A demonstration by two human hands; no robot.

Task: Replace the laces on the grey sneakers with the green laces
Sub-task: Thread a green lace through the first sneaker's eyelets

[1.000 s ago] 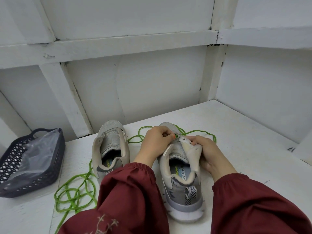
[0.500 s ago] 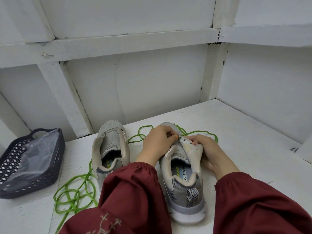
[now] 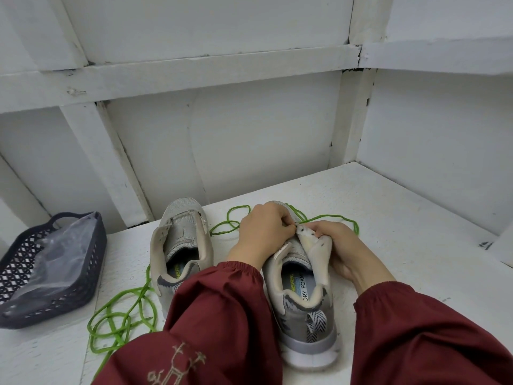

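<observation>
Two grey sneakers stand on the white bench (image 3: 410, 262), toes pointing away from the person, heels toward the camera. L sneaker (image 3: 180, 237) sits alone, w/ no lace in its eyelets, tongue up, not touched by either hand. R sneaker (image 3: 308, 323) is just beside it, a narrow gap btwn them, and both hands work on it at the front of the opening.

Right hand (image 3: 344, 245) is clamped on the R sneaker: fingers curled round the pale eyelet flap (image 3: 313, 251) on the shoe's right side, folding it up & inward over the opening. Left hand (image 3: 263, 232) comes across from the other side, fingers curled, fingertips pinched tight against the front tip of that same flap. Can't tell if a lace end is inside the pinch; it's too small & hidden by the fingers.

One green lace (image 3: 327, 217) lies on the bench behind the R sneaker's toe, looping out on both sides of the hands; its middle part is hidden behind them. A second green lace (image 3: 122, 309) lies in loose coils on the bench left of & nearer than the L sneaker, one strand running under the dark red sleeve (image 3: 222, 301).

Far left of the bench: a dark plastic basket (image 3: 97, 245) w/ a clear plastic bag (image 3: 55, 254) in it, well apart from the shoes. White panelled wall (image 3: 249, 134) behind.
</observation>
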